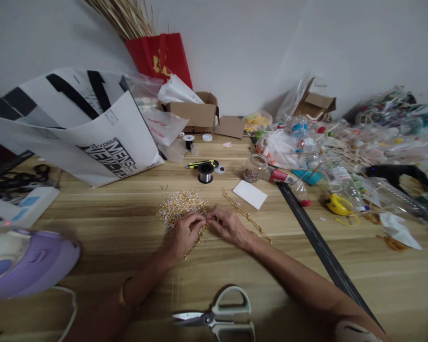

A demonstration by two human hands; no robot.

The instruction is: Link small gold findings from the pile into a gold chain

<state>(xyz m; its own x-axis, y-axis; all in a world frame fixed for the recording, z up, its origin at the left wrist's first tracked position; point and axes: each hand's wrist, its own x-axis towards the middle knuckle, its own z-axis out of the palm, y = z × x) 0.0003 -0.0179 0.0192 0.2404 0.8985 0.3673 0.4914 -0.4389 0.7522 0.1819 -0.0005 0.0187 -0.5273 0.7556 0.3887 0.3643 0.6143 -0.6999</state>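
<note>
My left hand (pixel 186 231) and my right hand (pixel 228 224) meet fingertip to fingertip over the table, both closed in a pinch. From under the left fingers hangs a gold beaded strand (pixel 187 255), partly covered by that hand. What lies between the right fingertips is too small to make out. Just behind the left hand sits a loose heap of gold and clear beads (pixel 180 205). A second gold strand with knot-like clusters (pixel 248 217) stretches on the wood to the right of my right hand. Scissors (pixel 214 317) lie with blades parted nearer to me.
Behind the hands stand a wire spool (pixel 206 173), a utility knife (pixel 196 164), a white card (pixel 250 194) and a jar of beads (pixel 254 168). A black strip (pixel 317 237) crosses the right side, beside piled plastic bottles (pixel 342 180). A purple-white appliance (pixel 39 261) is at left.
</note>
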